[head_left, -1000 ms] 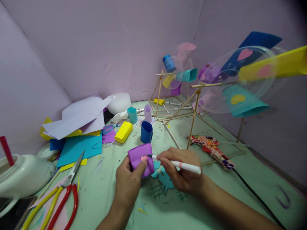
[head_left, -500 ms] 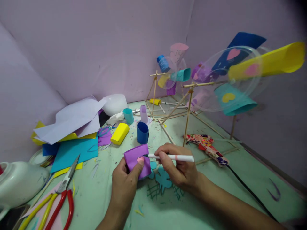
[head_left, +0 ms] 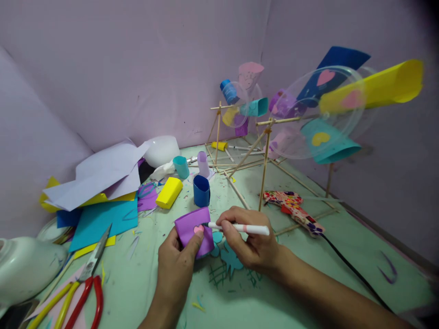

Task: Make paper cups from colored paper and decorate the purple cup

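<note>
Between the thumb and fingers of my left hand point(head_left: 178, 265) is a purple foam cup point(head_left: 192, 224), tilted, with a small pink heart point(head_left: 198, 230) on its side. My left thumb presses at the heart's lower edge. My right hand point(head_left: 250, 240) is closed round a white marker point(head_left: 245, 228), its dark tip at the heart's upper right edge. Beneath my hands lie light blue foam cut-outs point(head_left: 230, 257) beside dark green scribbles on the table. Just behind the purple cup stands a dark blue cup point(head_left: 201, 192), and a yellow one point(head_left: 169, 193) lies to its left.
Scissors point(head_left: 89, 269) with red and yellow handles lie at the left, near a white jug point(head_left: 29, 265) and stacked sheets point(head_left: 103, 169). At the right stand a stick-framed wheel point(head_left: 325, 109) with foam cups and a patterned glue gun point(head_left: 291, 210) with a black cord.
The marker tip has shifted slightly along the heart's upper right edge. The whole view has slid a little to the left; both hands keep their grips.
</note>
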Demonstrator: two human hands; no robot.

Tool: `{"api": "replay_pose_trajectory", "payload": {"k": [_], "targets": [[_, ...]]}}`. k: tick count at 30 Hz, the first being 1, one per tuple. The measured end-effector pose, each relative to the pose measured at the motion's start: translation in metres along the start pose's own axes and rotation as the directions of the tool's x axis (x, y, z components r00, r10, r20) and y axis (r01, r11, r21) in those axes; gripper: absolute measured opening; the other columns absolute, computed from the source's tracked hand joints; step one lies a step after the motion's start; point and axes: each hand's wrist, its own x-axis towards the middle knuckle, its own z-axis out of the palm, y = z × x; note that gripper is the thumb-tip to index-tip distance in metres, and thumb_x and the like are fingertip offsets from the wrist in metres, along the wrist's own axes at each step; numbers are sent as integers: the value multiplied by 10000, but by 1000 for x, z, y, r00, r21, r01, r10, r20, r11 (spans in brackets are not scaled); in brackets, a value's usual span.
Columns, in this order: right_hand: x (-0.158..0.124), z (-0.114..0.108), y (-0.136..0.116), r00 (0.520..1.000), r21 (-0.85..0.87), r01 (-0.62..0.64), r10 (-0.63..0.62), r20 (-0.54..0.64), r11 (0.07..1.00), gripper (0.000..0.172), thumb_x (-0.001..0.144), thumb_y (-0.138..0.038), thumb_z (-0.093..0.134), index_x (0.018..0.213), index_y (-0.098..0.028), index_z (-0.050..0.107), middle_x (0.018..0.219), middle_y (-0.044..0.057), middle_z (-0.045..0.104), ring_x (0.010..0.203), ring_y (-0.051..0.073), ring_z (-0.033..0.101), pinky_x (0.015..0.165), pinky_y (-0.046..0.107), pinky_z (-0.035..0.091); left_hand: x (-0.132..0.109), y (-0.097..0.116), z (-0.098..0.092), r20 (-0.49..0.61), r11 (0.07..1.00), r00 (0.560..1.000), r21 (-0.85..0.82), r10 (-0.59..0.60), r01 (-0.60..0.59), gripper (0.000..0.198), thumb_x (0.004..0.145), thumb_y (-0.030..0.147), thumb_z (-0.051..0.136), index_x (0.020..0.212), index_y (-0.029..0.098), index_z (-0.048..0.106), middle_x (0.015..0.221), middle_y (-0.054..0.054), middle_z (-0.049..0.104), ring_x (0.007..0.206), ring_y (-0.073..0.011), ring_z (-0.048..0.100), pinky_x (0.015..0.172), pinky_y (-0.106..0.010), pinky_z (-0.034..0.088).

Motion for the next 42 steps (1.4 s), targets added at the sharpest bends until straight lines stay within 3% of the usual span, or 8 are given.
{"api": "replay_pose_trajectory", "payload": {"k": [26,35,42], "targets": [[0,0,-1,993,-69,120,-120,5,990,152,828,-122,462,746,-153,586,608,39,632,505,112,563,483,216,427,1,1,0,-25,1000,1000,-18,1,-2,486,604,450,750,951,120,669,787,-39,733,713,-180,611,653,-262,503],[0,0,-5,994,-58,90,-86,65,994,178,843,-141,435,732,-166,572,588,44,624,492,120,559,480,227,430,0,0,-1,-32,1000,999,5,22,-22,446,639,437,734,942,117,666,771,-46,720,699,-193,613,646,-283,499],[0,-2,-3,998,-1,58,-58,13,998,159,825,-122,468,738,-161,595,591,28,615,491,109,553,468,222,423,-2,2,-2,-25,1000,1000,-10,-10,10,467,620,453,748,936,119,666,766,-38,719,687,-170,592,634,-259,493]]}}
